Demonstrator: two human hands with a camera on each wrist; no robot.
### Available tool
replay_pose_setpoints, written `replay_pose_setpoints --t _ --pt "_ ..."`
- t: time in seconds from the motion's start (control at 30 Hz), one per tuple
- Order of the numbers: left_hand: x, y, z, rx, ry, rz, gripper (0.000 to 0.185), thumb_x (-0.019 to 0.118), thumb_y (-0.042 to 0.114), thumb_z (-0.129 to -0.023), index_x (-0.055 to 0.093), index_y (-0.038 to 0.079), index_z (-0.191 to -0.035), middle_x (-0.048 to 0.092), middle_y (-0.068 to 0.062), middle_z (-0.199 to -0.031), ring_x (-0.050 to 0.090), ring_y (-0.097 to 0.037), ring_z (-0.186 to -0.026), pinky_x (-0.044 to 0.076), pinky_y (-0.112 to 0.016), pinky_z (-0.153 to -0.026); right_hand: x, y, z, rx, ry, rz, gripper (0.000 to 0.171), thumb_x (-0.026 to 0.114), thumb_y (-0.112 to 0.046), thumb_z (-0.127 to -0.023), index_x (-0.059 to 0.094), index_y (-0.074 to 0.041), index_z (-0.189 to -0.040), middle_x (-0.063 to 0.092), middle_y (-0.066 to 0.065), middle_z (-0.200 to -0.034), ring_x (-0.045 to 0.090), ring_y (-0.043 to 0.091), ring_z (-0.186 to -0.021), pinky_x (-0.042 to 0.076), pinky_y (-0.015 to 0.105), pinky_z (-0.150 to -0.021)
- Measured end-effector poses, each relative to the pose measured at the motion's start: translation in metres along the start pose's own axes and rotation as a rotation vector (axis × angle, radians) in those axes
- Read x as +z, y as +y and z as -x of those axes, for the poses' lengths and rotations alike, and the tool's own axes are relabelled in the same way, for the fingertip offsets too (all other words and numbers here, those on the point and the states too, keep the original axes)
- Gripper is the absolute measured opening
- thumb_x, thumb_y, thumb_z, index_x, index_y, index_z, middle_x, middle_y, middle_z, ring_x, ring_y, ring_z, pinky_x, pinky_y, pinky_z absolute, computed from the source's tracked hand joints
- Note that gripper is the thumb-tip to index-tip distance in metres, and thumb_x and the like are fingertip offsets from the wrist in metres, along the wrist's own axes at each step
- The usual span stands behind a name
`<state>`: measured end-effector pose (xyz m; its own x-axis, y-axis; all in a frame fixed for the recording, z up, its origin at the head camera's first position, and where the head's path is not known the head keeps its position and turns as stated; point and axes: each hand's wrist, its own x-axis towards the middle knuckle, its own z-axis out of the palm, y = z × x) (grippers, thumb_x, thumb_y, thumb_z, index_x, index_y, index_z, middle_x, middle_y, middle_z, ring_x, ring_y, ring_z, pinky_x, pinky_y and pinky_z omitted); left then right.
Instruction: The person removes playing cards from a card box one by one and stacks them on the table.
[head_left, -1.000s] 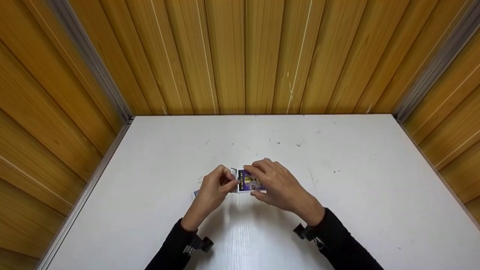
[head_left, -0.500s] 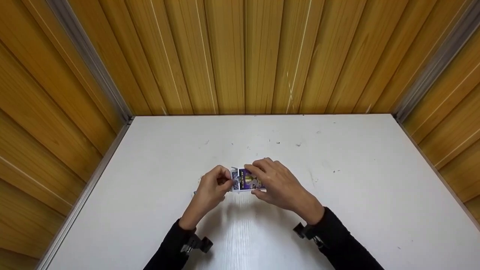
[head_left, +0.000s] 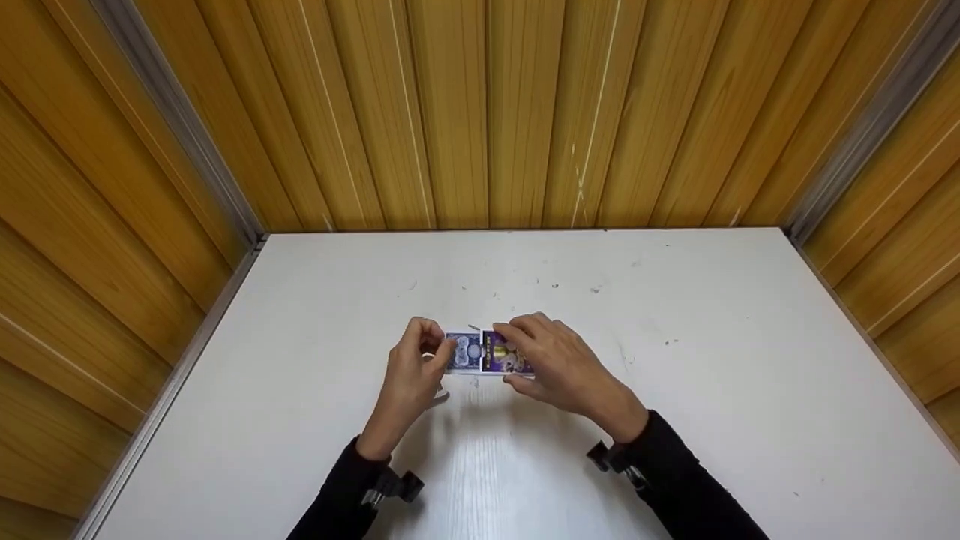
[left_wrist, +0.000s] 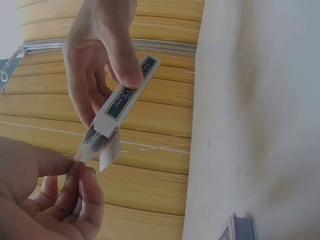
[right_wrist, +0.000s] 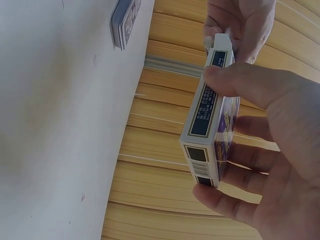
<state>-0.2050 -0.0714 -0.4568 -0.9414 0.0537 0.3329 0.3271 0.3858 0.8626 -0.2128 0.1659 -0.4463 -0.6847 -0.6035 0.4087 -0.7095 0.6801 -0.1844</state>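
Right grip [head_left: 559,364]: I have thumb and fingers curled round the card box [head_left: 504,354], held above the surface [head_left: 712,390]. Left grip [head_left: 415,373]: fingertips pinching cards [head_left: 463,351] partly out of the box's open end. Separate deck [right_wrist: 124,21] lying on the surface nearby.

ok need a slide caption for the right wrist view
Right hand grips a purple-and-white card box; left hand pinches its top.

The white worktop [head_left: 705,390] carried faint specks and scuffs. A small stack of cards [right_wrist: 124,22] lay flat on it, below the person's left hand.
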Motion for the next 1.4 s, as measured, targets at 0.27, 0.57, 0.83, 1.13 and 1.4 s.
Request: replay_pose_setpoints --t 0.27,0.57,0.83,1.13,1.4 --pt "-0.015 -0.002 -0.002 0.153 -0.172 -0.131 0.028 0.060 -0.012 -0.086 0.071 0.005 -0.106 0.058 -0.010 -0.122 0.054 -0.017 -0.081 0.048 -0.025 -0.069 0.001 0.000 0.000 -0.002 -0.025 -0.015 0.069 0.087 -0.029 -0.084 0.058 -0.009 -0.143 0.062 0.008 -0.127 0.057 0.022 -0.114 0.052 0.040 -0.092" --pt "-0.020 -0.004 0.003 0.418 -0.289 -0.529 0.035 0.090 0.020 -0.081 0.071 0.011 -0.110 0.062 -0.005 -0.124 0.057 -0.021 -0.115 0.054 -0.036 -0.091 0.004 -0.001 0.000 -0.025 -0.032 0.001 0.069 0.087 -0.028 -0.082 0.058 -0.011 -0.142 0.062 0.006 -0.125 0.057 0.021 -0.111 0.052 0.039 -0.090" --pt "-0.014 -0.008 0.004 0.576 -0.277 -0.705 0.050 0.094 0.023 -0.076 0.062 0.011 -0.113 0.058 -0.006 -0.130 0.058 -0.020 -0.103 0.053 -0.033 -0.083 0.005 -0.001 0.000 -0.031 -0.037 0.020 0.069 0.088 -0.026 -0.081 0.058 -0.011 -0.142 0.062 0.005 -0.125 0.057 0.021 -0.111 0.052 0.039 -0.088" --pt "-0.020 -0.006 0.002 0.597 -0.271 -0.745 0.048 0.094 0.020 -0.076 0.064 0.009 -0.112 0.066 -0.006 -0.126 0.060 -0.023 -0.110 0.054 -0.033 -0.089 0.002 0.001 0.000 -0.028 -0.033 0.005 0.068 0.087 -0.027 -0.083 0.058 -0.009 -0.142 0.062 0.007 -0.125 0.057 0.022 -0.112 0.052 0.039 -0.090" --pt "-0.041 -0.002 -0.001 0.468 -0.270 -0.689 0.041 0.090 0.010 -0.078 0.063 0.007 -0.108 0.065 -0.012 -0.127 0.060 -0.025 -0.117 0.055 -0.037 -0.093 -0.003 0.006 0.001 0.024 -0.006 -0.001 0.069 0.086 -0.029 -0.084 0.058 -0.006 -0.142 0.062 0.010 -0.126 0.058 0.024 -0.112 0.053 0.040 -0.089"
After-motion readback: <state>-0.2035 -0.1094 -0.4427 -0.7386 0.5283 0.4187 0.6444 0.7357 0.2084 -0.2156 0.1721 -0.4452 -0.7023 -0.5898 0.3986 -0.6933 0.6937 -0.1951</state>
